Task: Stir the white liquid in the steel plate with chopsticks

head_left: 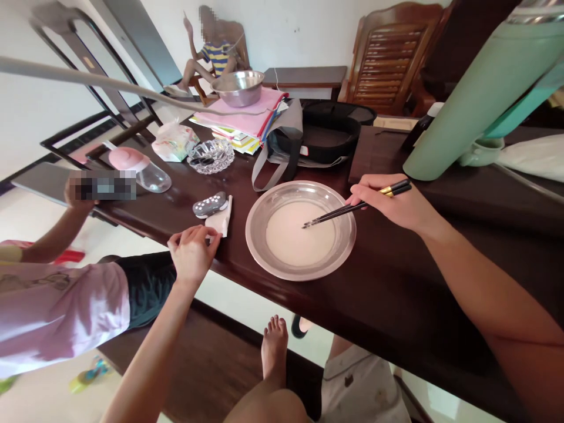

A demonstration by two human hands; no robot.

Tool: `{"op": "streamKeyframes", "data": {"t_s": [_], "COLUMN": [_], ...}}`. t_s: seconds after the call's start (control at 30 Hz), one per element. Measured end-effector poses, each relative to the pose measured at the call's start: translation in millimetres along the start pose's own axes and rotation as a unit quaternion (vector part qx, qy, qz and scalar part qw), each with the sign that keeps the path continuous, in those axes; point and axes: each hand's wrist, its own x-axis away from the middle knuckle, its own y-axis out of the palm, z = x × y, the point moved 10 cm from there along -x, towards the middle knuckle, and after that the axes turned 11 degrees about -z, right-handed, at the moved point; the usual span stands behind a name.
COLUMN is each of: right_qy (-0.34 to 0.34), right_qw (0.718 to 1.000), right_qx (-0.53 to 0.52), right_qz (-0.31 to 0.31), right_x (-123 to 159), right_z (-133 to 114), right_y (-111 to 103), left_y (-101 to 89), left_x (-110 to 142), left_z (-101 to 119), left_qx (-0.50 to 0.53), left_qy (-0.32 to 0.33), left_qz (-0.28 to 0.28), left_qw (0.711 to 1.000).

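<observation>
My right hand (392, 202) is closed around a pair of black chopsticks (348, 210) with gold bands. Their tips reach into the milky white liquid (295, 241) in a shallow round metal basin (257, 247) on the dark table. At the table's front edge, left of the basin, my left hand (192, 254) pinches the near end of a folded white paper (220, 220). A grey object with white dots (209, 205), perhaps a small case, lies touching the paper's far end. My left fingertips are partly hidden.
Behind stand a glass ashtray (215, 157), tissue pack (174, 141), pink-topped bottle (152, 176), black bag (326, 138) and steel bowl (240, 91) on books. A green flask (476, 100) stands right. Another person's hand (74, 191) holds a blurred-out device at left; someone sits behind.
</observation>
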Motion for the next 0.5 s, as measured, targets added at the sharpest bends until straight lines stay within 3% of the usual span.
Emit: {"op": "streamKeyframes", "data": {"t_s": [0.1,0.17,0.2,0.27,0.33,0.4,0.47,0.5], "right_qy": [-0.006,-0.019,-0.022,-0.018,-0.009,-0.011,-0.019,-0.023], "right_qw": [1.000,0.999,0.999,1.000,1.000,1.000,0.999,0.999], "right_qx": [-0.011,-0.014,-0.013,-0.009,-0.014,-0.022,-0.021,-0.019], "right_qz": [-0.017,-0.034,-0.033,-0.013,-0.001,-0.014,-0.029,-0.031], "right_x": [0,0,-1,-1,0,0,0,0], "right_z": [0,-2,-3,-1,1,2,-1,-2], "right_y": [3,8,8,5,3,6,10,11], "left_y": [-17.4,-37.6,-44.7,-51.1,-59.3,-65.4,-64.9,-61.9], "left_x": [17,43,56,79,100,123,144,154], "left_z": [11,29,45,94,154,207,235,241], "left_qx": [0.046,0.160,0.264,0.493,0.655,0.712,0.710,0.695], "left_qy": [-0.033,-0.044,-0.020,0.068,0.161,0.222,0.227,0.219], "left_qz": [0.026,0.066,0.065,-0.016,-0.146,-0.304,-0.416,-0.454], "left_qw": [0.998,0.984,0.962,0.867,0.724,0.593,0.522,0.513]}}
